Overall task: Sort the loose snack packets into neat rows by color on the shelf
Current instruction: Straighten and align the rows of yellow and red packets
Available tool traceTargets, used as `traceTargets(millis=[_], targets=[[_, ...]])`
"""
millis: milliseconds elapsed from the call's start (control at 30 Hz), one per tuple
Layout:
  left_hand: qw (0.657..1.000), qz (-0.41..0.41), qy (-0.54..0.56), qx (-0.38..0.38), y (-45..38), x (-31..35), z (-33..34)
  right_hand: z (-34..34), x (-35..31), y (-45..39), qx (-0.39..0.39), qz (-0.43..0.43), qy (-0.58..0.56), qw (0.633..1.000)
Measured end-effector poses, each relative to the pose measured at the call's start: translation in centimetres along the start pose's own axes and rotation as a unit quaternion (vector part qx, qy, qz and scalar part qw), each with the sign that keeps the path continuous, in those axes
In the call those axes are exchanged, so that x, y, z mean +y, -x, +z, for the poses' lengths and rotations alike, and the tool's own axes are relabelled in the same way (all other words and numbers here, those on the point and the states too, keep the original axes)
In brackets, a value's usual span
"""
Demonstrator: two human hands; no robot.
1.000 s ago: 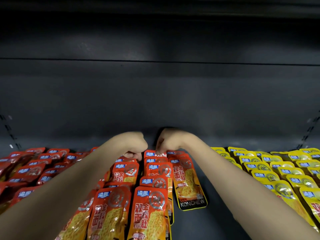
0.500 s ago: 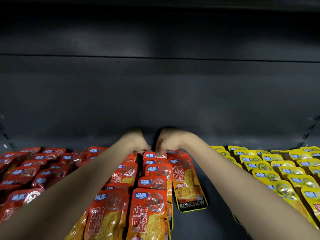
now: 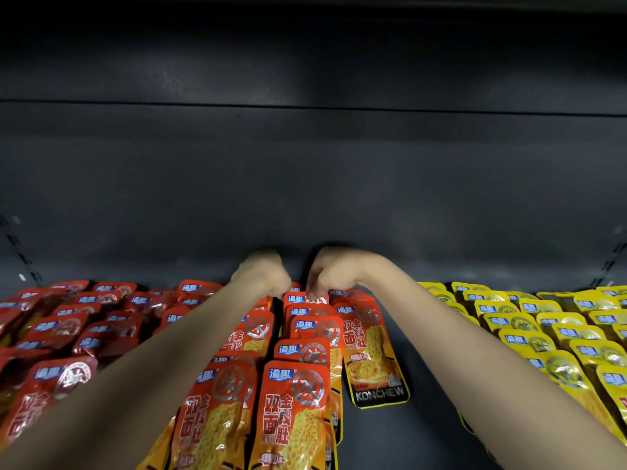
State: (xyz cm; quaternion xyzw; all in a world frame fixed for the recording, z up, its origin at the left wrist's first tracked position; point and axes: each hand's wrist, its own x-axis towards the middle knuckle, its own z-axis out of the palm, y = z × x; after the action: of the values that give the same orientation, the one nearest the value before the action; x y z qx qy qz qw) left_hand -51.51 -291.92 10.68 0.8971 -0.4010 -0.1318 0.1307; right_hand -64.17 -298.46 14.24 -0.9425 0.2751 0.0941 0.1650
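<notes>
Both my arms reach to the back of a dark shelf (image 3: pixel 424 340). My left hand (image 3: pixel 263 274) is curled at the far end of the orange packet rows (image 3: pixel 295 395), and its fingertips are hidden behind the knuckles. My right hand (image 3: pixel 334 273) pinches the top edge of the rearmost orange packet (image 3: pixel 307 297) in the middle row. Dark red packets (image 3: pixel 64 337) lie in rows on the left. Yellow packets (image 3: pixel 543 330) lie in rows on the right.
One orange packet with a black "KONCHEW" band (image 3: pixel 376 378) lies at the right of the orange rows. A bare strip of shelf separates orange from yellow. The dark back wall (image 3: pixel 312 181) stands right behind my hands. Slotted uprights (image 3: pixel 610 262) flank it.
My left hand has moved from the left orange row toward the rear middle, closer to my right hand. My right hand stays at the rearmost packet.
</notes>
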Motion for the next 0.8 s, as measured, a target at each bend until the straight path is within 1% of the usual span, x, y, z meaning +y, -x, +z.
traceTargets(millis=[200, 467, 667, 800], targets=[[0.999, -0.013, 0.03, 0.04, 0.5, 0.1, 0.7, 0.0, 0.4, 0.1, 0.0, 0.005, -0.025, 1.0], [0.999, 0.003, 0.038, 0.025, -0.1, -0.7, 0.7, 0.0, -0.1, 0.3, 0.008, -0.004, -0.036, 0.999], [0.999, 0.016, 0.025, 0.024, -0.2, -1.0, 0.2, 0.1, -0.3, 0.1, 0.026, 0.009, -0.035, 0.999], [1.0, 0.023, 0.015, 0.007, -0.2, -1.1, -0.2, 0.0, -0.3, -0.1, 0.034, 0.021, -0.04, 0.998]])
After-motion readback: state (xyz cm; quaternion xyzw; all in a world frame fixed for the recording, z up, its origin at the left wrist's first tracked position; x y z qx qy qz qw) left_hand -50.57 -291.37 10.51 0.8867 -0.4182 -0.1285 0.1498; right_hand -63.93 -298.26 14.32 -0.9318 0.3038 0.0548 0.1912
